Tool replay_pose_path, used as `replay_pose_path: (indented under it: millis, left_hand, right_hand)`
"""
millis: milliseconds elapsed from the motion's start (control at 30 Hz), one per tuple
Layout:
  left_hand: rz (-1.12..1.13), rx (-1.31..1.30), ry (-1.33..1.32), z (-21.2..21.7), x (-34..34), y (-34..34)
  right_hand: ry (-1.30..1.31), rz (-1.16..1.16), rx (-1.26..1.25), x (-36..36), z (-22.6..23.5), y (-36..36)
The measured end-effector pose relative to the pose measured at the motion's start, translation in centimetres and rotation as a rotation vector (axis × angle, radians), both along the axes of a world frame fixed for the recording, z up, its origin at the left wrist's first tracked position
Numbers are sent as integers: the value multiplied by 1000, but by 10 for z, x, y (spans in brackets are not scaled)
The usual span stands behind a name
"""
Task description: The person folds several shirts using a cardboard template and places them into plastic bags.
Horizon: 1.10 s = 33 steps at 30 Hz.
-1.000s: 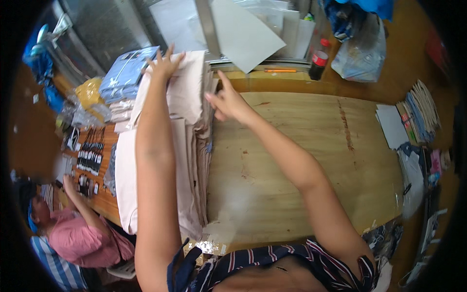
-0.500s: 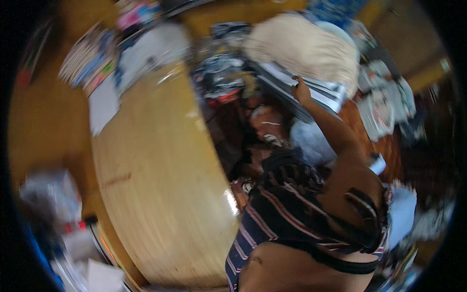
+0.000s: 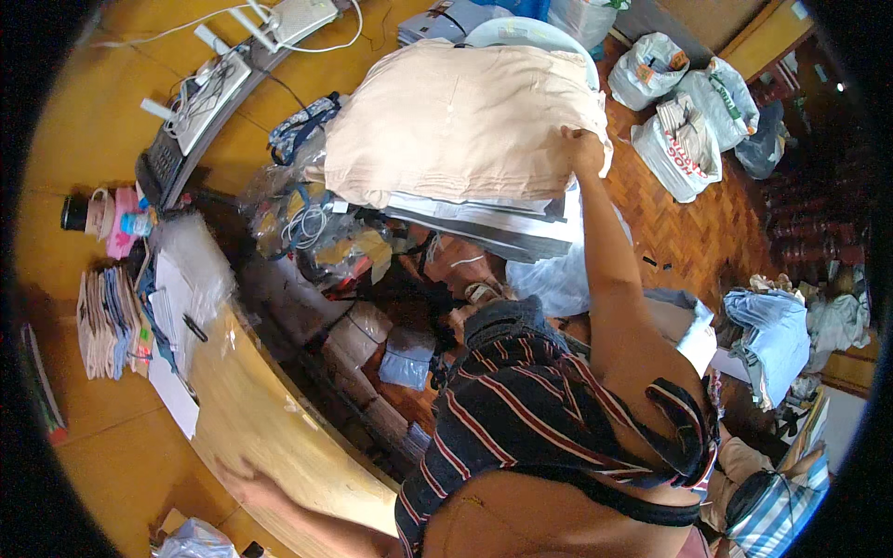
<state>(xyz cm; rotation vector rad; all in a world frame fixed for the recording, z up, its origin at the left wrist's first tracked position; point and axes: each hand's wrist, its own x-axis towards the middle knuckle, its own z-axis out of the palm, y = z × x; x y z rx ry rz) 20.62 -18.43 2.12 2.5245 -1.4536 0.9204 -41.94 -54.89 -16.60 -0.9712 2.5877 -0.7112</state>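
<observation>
The cream cloth stack (image 3: 456, 121) is gripped near its edge by the fingers of the right hand (image 3: 585, 152); the left hand (image 3: 249, 485) is blurred at the table (image 3: 265, 400), finger closure undeterminable.

Brightly lit across the cloth (image 3: 446, 121), deeply shadowed beside the table (image 3: 270, 400); smeared at the left hand (image 3: 247, 485); bent and blackened toward the rim.

Left hand (image 3: 244, 480) blurred, fingers hard to make out. Pale tub (image 3: 544, 33) mostly hidden by cream cloth (image 3: 456, 112). Clear bag (image 3: 197, 539) cut off by bottom edge. Counter (image 3: 270, 400) partly hidden behind striped top (image 3: 502, 400).
</observation>
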Motion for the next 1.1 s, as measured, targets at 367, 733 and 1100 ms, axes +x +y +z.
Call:
replay_pose_path:
  millis: [367, 733, 1100]
  left_hand:
    - [-509, -79, 419, -38, -174, -186]
    - [-834, 293, 502, -48, -257, -237]
    - [43, -575, 202, 76, -188, -54]
  right_hand:
    - [-118, -261, -1035, -11, -19, -56]
    - [-607, 2068, -822, 205, 193, 103]
    - [178, 2170, -654, 284, 194, 76]
